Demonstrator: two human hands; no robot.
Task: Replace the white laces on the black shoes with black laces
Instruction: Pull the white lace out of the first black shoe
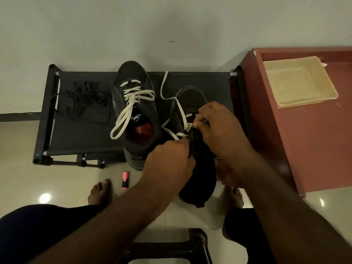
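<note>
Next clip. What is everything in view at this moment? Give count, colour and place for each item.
laced shoe: one, black, middle of the rack
held shoe: one, black, just right of it, heel past the rack's front edge
threaded lace: one, white, in the laced shoe
loose lace: one, white, partly pulled out of the held shoe
black laces: one pile, count unclear, left part of the rack
rack: one, black, against the wall
marker: one, pink and black, on the floor
tray: one, beige, on the cabinet
cabinet: one, red-brown, right of the rack
stool: one, black, bottom edge
feet: two, bare, on the floor
left hand: grips the held shoe
right hand: pinches the loose lace
</note>
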